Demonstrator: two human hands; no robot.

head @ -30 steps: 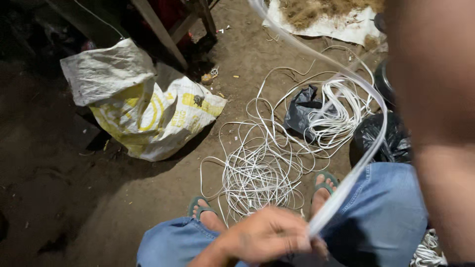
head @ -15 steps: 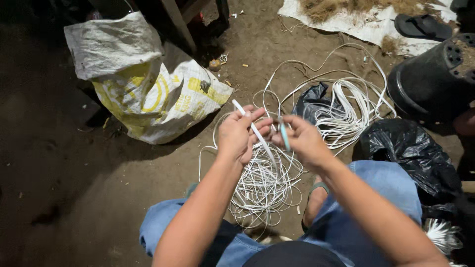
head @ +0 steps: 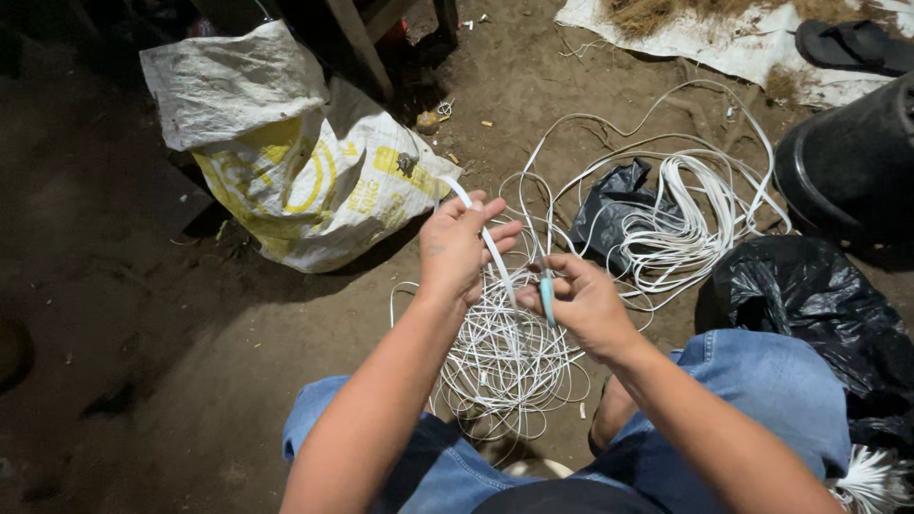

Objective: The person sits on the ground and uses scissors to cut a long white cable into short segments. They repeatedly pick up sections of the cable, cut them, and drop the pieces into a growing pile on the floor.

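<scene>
Left hand (head: 459,246), centre of frame: fingers curled around a flat white plastic strip (head: 487,240), which passes over the palm and runs down into the tangle below.

Right hand (head: 583,303), just right of centre: closed around a small teal-handled tool (head: 547,297), held upright between thumb and fingers; its tip lies close to the strip. The 2 hands are near each other, fingertips almost meeting.

Loose tangle of thin white strips (head: 509,366), lower centre: spread on the dirt floor (head: 143,362) between the person's knees, directly under both hands.

Blue denim trousers (head: 771,381), lower right and lower left of frame.

Second bundle of white strips (head: 681,224), right of centre: looped, lying partly over a crumpled black plastic bag (head: 614,209).

Larger black plastic bag (head: 809,305), right edge, beside the right knee.

Black round tub (head: 852,162), upper right, tilted on its side.

Woven white-and-yellow sack (head: 295,181), upper left, slumped on the floor, well apart from the hands.

Dark sandal (head: 852,43), upper right corner, on a white sheet (head: 705,48).
</scene>
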